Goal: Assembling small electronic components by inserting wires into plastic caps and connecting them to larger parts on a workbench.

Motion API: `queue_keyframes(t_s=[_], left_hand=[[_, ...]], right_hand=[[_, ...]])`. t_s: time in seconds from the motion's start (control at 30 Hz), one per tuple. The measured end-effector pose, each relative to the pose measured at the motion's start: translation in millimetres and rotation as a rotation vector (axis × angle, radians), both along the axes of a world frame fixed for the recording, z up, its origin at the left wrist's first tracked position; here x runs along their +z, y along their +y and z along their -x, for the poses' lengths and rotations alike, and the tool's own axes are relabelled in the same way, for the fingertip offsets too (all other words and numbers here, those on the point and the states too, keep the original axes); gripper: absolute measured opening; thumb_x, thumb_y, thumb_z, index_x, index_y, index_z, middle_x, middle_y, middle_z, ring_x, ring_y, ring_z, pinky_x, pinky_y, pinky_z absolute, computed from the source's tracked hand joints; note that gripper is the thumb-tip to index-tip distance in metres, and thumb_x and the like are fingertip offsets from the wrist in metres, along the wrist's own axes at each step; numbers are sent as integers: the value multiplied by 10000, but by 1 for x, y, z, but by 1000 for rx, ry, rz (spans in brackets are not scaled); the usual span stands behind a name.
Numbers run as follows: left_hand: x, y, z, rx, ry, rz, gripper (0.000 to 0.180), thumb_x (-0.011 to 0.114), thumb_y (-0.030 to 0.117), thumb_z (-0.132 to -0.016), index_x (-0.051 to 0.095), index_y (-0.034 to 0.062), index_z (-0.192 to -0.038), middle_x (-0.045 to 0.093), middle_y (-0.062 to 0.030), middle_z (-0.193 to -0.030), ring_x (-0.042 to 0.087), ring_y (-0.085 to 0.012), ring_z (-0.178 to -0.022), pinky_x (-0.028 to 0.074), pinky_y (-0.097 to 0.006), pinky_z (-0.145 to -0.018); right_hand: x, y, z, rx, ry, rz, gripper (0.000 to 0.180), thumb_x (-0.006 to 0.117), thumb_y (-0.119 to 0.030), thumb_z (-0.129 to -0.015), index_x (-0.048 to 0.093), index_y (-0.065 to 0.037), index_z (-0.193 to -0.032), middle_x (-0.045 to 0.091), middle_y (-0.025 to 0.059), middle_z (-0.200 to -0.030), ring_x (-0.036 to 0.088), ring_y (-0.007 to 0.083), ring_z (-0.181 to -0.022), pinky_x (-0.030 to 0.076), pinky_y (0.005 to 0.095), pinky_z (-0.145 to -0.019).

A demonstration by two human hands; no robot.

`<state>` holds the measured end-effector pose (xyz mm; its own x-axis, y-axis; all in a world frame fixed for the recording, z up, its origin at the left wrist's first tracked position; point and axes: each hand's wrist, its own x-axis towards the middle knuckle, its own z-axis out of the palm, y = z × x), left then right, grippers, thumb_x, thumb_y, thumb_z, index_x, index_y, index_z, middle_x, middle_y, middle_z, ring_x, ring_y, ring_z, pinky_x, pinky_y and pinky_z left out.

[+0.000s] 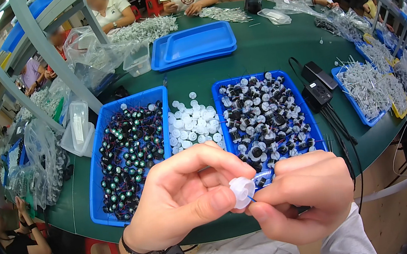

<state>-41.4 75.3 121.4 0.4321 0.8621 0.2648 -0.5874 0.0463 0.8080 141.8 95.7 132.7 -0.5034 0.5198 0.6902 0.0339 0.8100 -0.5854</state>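
Fingers [218, 200] of my left hand [171, 195] hold one white cap [243, 190] above the table's [192, 79] near edge; my right hand [305, 193] pinches a blue wire [251, 199] at it. This piece seems unfinished; loose caps [195, 123] remain.

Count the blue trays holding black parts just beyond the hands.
2: the left tray and the right tray, with loose white caps between them. Others farther off may be hidden.

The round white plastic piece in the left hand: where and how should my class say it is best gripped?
Probably grip the white piece by its outer rim, pinching lightly, from the left, where the left hand holds it: its wall is round, and its stepped face turns right, toward the thin blue strand at the right hand.
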Motion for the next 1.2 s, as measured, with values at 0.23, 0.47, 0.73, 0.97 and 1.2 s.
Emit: queue_keyframes(t_s=[0.23, 0.47, 0.73, 0.97, 1.2], left_hand=[[2, 0, -1, -9, 9, 36, 218, 569, 48, -838, 537, -63, -1022, 523, -98, -932, 533, -133, -815, 444, -266, -728], [-1, 1, 0, -23, 1, 12, 232, 579, 17, -819, 530, -65, -1031, 517, -105, -974, 539, -144, -869, 446, -274, -764], [0, 1, -1, -32, -29, -31, 286, 604, -69, -762, 523, -72, -1037, 497, -104, -1002, 527, -164, -955, 430, -306, -847], [-1, 2, -1, -20, -11, -37, 312, 628, -82, -737, 530, -74, -1034, 488, -102, -993, 524, -167, -952, 421, -310, -861], [10, -6, -16, 248, 130, 39, 358, 734, 175, -704, 543, -70, -881, 484, -109, -808, 546, -186, -695, 421, -252, -597]], right_hand=[[-3, 2, -1, 61, 45, 45, 71, 637, 36, -611, 626, -15, -659, 433, -19, -426, 356, 64, -333, 252, 204, -320], [3, 0, -2, 39, -30, 131, 74, 643, 44, -602, 617, -13, -641, 417, -30, -425, 343, 46, -339, 241, 192, -325], [5, 2, -4, 90, -28, 123, 71, 631, 51, -593, 603, -5, -625, 422, -32, -422, 332, 48, -344, 235, 195, -323], [-2, 3, -4, 92, 29, 138, 70, 634, 50, -594, 605, -2, -631, 445, -30, -432, 340, 55, -351, 244, 201, -322], [3, 2, -5, 114, -52, 151, 62, 632, 46, -603, 611, -1, -637, 462, -19, -439, 361, 60, -351, 256, 204, -321]])
